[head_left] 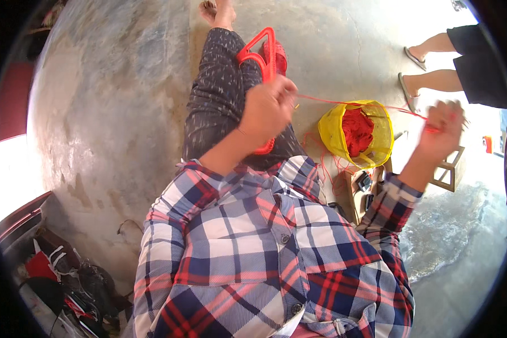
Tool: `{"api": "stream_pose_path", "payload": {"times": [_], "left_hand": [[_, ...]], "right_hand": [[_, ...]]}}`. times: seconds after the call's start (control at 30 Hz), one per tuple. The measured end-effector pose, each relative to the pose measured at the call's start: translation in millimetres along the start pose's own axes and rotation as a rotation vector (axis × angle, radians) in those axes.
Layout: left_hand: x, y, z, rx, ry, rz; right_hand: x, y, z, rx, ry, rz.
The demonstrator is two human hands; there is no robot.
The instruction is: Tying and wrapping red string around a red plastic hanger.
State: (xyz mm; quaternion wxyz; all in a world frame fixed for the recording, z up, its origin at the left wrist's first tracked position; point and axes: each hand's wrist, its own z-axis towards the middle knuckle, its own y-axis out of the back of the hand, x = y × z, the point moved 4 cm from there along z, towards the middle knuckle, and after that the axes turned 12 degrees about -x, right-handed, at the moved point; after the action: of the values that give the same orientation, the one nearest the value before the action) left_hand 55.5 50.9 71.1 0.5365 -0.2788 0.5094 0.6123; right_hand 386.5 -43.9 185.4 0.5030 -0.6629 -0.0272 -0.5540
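A red cord [343, 102] runs taut between my two hands, above the legs and across a yellow container. My left hand [269, 107] is closed in a pinch on one end of this stretch, over my lap. Out to the right, my raised right hand [442, 129] grips the cord in a closed fist, slightly smeared by motion. A red plastic frame [269, 53] with an open, angled end lies along my legs, partly hidden behind my left hand. Beside it shows a red, textured thing [281, 61] whose kind I cannot make out.
The yellow container [333, 130] right of my legs holds a heap of red cord [357, 132]. Loose cord strands trail beside a wooden box [357, 197] with black items. A wooden frame [448, 173] stands farther right. Another person's sandaled feet [414, 84] are at upper right; clutter [67, 276] lies lower left.
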Motion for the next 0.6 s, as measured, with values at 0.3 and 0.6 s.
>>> {"api": "stream_pose_path", "payload": {"times": [0.3,0.6], "left_hand": [[74,50,-9,0.209,0.561,0.184],[76,24,-26,0.041,0.546,-0.057]], "right_hand": [[-218,-52,-144,1.027,-0.002,-1.212],[-248,-53,-137,0.627,-0.233,-1.049]]}}
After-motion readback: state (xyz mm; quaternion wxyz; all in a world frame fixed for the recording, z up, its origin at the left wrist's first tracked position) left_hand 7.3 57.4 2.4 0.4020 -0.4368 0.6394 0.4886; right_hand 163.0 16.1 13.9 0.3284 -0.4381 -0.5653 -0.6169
